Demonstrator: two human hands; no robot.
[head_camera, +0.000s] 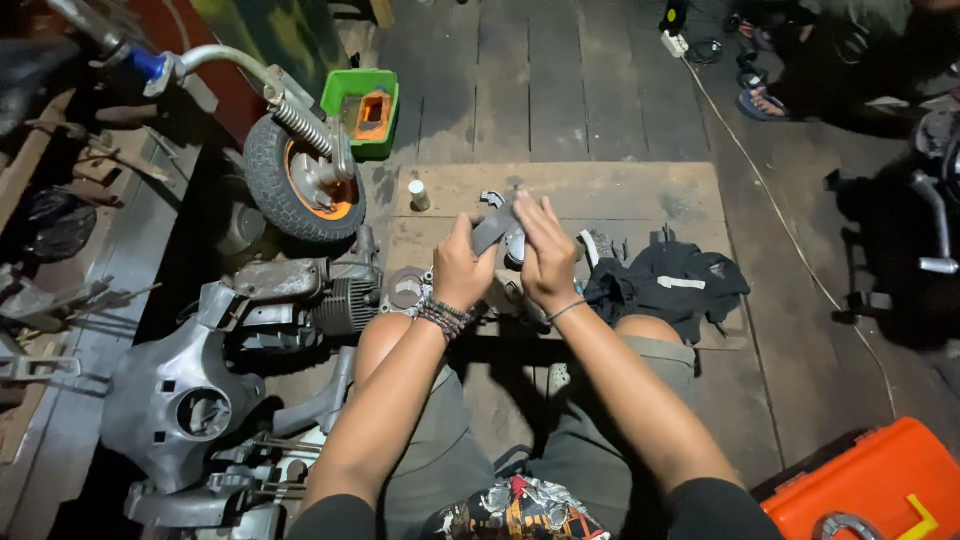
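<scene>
Plank floor: both hands (505, 262) hold grey part (495, 228) near white bottle (419, 195).

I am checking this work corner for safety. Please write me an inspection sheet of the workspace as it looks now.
Surface: worn wooden board on a dark plank floor.
Job's things: grey metal part, held over the board between both hands.
Clutter: small white bottle, black cloth, engine block, small wheel, grey scooter headset cover, green bin, orange toolbox.
Grips: left hand closed on the part; right hand with fingers on it, grip unclear.
Cables: pale cord runs across the floor from a power strip.
Surroundings: another person's sandalled foot at the top right.
</scene>
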